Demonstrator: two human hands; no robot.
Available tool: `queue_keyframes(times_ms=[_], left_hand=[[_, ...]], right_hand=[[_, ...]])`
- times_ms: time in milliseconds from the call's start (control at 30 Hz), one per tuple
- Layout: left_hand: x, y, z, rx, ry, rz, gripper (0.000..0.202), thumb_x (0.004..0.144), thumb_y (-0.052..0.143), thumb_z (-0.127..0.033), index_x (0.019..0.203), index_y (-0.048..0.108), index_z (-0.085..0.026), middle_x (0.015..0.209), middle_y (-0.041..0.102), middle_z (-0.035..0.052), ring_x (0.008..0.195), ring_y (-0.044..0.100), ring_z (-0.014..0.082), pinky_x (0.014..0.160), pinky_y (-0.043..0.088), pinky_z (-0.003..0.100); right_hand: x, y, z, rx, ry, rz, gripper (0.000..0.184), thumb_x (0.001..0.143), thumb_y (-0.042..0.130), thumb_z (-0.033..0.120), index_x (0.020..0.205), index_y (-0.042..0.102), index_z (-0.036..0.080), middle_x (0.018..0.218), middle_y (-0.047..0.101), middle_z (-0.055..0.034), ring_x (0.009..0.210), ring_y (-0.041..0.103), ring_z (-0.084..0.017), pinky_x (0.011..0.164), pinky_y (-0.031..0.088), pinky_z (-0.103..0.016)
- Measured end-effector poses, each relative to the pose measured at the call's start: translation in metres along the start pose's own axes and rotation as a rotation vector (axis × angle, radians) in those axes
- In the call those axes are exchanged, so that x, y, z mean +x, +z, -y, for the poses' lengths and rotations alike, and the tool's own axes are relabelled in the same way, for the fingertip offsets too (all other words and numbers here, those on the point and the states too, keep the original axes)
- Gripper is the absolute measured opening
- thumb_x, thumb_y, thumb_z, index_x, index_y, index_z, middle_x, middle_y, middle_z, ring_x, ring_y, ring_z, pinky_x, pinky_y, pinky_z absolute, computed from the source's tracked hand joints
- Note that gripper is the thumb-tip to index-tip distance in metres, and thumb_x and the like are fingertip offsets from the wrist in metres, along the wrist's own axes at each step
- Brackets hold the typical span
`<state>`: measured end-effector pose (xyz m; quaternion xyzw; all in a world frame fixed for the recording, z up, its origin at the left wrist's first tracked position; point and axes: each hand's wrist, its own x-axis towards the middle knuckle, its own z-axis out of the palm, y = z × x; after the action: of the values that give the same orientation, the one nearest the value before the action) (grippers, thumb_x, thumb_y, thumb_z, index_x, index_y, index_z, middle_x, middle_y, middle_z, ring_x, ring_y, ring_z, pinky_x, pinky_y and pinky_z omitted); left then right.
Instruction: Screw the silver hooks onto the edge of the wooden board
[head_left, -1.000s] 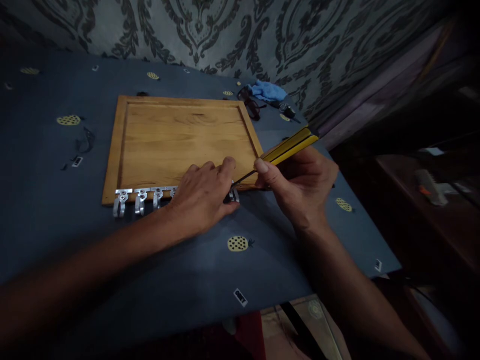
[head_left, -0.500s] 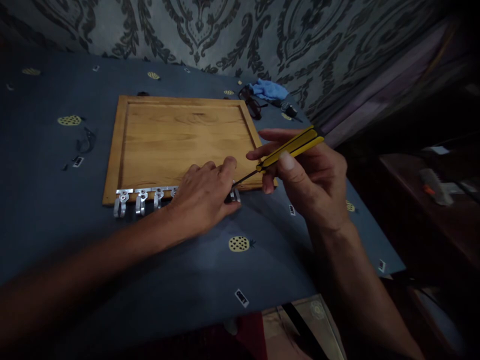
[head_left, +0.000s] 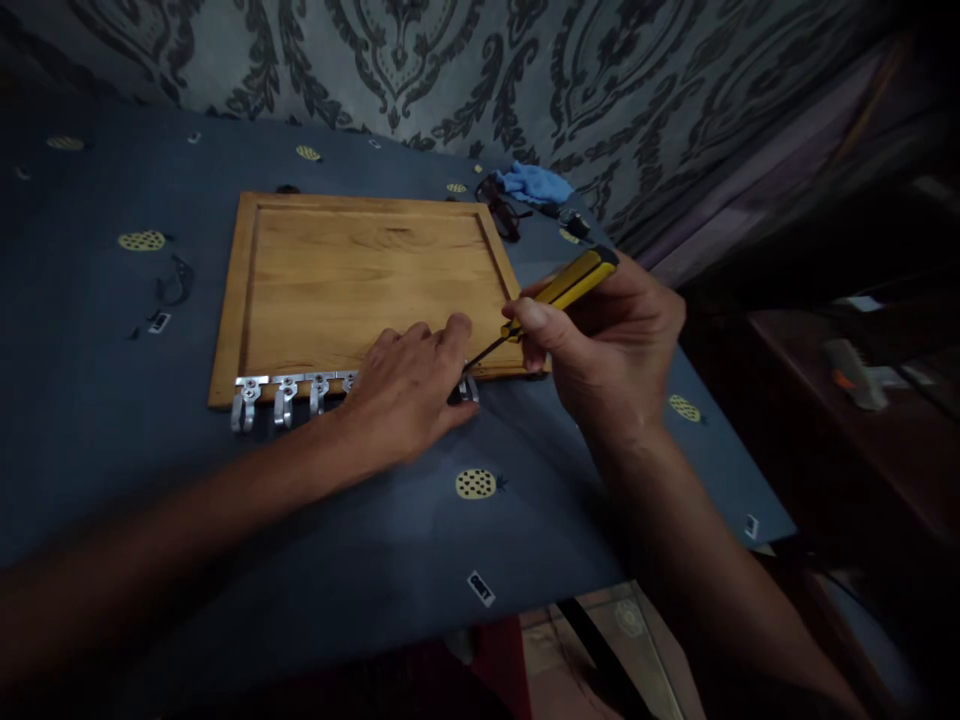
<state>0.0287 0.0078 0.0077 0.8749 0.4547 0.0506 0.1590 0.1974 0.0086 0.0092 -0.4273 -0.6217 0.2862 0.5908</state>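
Presently both hands are at the near edge of a wooden board (head_left: 360, 270), a little apart from each other. Board lies flat on the table (head_left: 300, 560), raised frame facing up. Metal hooks (head_left: 283, 395) run along the near edge on a strip, their curved ends jutting past the wood toward the person.

Left hand (head_left: 409, 390): palm down over the strip, covering its middle, back of the hand up, thumb and forefinger beside the rightmost hook in sight. Whether the fingers pinch anything beneath cannot be told.

Right hand (head_left: 622, 350): closed around the yellow-and-black handle of a screwdriver (head_left: 566, 285), thumb along the near side. Shaft slants down and left to the strip, just beside the left forefinger; exact contact at the tip too small and dark to read.

Beyond the board's far right corner: dark glasses (head_left: 504, 215), with a crumpled blue cloth (head_left: 534, 184) just beside them. Table cover blue, printed with yellow pineapples. Patterned wall (head_left: 465, 60) stands behind. Light dim throughout.
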Motion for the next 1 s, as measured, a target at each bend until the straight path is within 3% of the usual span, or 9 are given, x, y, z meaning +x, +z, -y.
queue_keyframes(times_ms=[233,500,667,833,1000], left_hand=[[0.0,0.003,0.002,-0.005,0.0,-0.023,0.059,0.092,0.07,-0.039,0.137,0.041,-0.013,0.113,0.071,0.0132,0.114,0.065,0.0341,0.095,0.051,0.046],[0.0,-0.003,-0.002,-0.01,-0.014,0.028,0.054,0.094,0.068,-0.039,0.134,0.043,-0.013,0.12,0.07,0.0147,0.118,0.064,0.0348,0.097,0.05,0.047],[0.0,-0.002,-0.001,-0.017,-0.017,0.018,0.053,0.093,0.069,-0.04,0.133,0.044,-0.015,0.119,0.07,0.0137,0.117,0.064,0.0344,0.097,0.05,0.047],[0.0,-0.003,-0.001,0.001,-0.017,0.027,0.053,0.093,0.069,-0.04,0.133,0.044,-0.014,0.121,0.07,0.0134,0.117,0.064,0.034,0.098,0.05,0.047],[0.0,-0.004,-0.003,-0.003,-0.016,0.04,0.053,0.094,0.069,-0.039,0.132,0.044,-0.014,0.12,0.07,0.0136,0.118,0.064,0.0343,0.098,0.051,0.047]], right_hand=[[0.008,0.017,0.006,-0.05,-0.016,0.011,0.044,0.071,0.091,0.049,0.066,0.056,0.023,0.061,0.054,0.0068,0.041,0.046,-0.005,0.033,0.04,-0.021],[-0.004,0.01,-0.003,-0.081,-0.109,-0.187,0.036,0.083,0.081,0.053,0.074,0.059,0.026,0.066,0.057,0.005,0.043,0.046,-0.007,0.034,0.042,-0.023],[-0.005,0.005,-0.009,-0.126,-0.112,-0.165,0.03,0.087,0.077,0.052,0.079,0.062,0.026,0.07,0.061,0.0039,0.051,0.057,-0.011,0.04,0.048,-0.025],[-0.004,0.008,-0.007,-0.088,-0.126,-0.174,0.033,0.083,0.08,0.051,0.073,0.061,0.026,0.065,0.059,0.006,0.041,0.044,-0.007,0.033,0.041,-0.022],[-0.005,0.009,-0.007,-0.038,-0.094,-0.146,0.037,0.082,0.082,0.052,0.072,0.058,0.025,0.066,0.057,0.0057,0.041,0.044,-0.007,0.033,0.04,-0.023]])
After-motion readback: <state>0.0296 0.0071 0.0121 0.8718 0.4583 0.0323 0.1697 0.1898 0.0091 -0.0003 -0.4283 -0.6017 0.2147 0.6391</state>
